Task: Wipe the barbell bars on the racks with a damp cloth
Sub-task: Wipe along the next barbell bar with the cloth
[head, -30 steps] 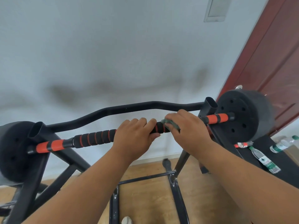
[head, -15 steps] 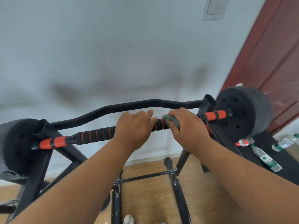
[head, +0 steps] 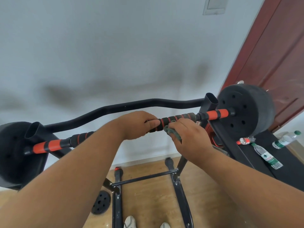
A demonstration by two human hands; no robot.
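Observation:
A barbell bar (head: pixel 179 118) with black and orange foam grips lies across a black rack (head: pixel 212 102), with a black weight plate (head: pixel 245 109) on the right end and another (head: pixel 14 152) on the left. My left hand (head: pixel 138 125) grips the middle of the bar, thumb on the near side. My right hand (head: pixel 190 137) holds a dark green cloth (head: pixel 172 132) just below the bar's near side, right of my left hand. The cloth touches the foam grip.
A curved black bar (head: pixel 125 106) runs behind the barbell against the white wall. A red door (head: pixel 279 55) stands at the right. Water bottles (head: pixel 266 156) lie on a black mat at right. A loose weight plate (head: pixel 100 202) lies on the wooden floor beside the rack's legs.
My right hand with the cloth has come off the top of the bar and dropped to its near underside. My left hand still grips the bar. The camera tilted down slightly.

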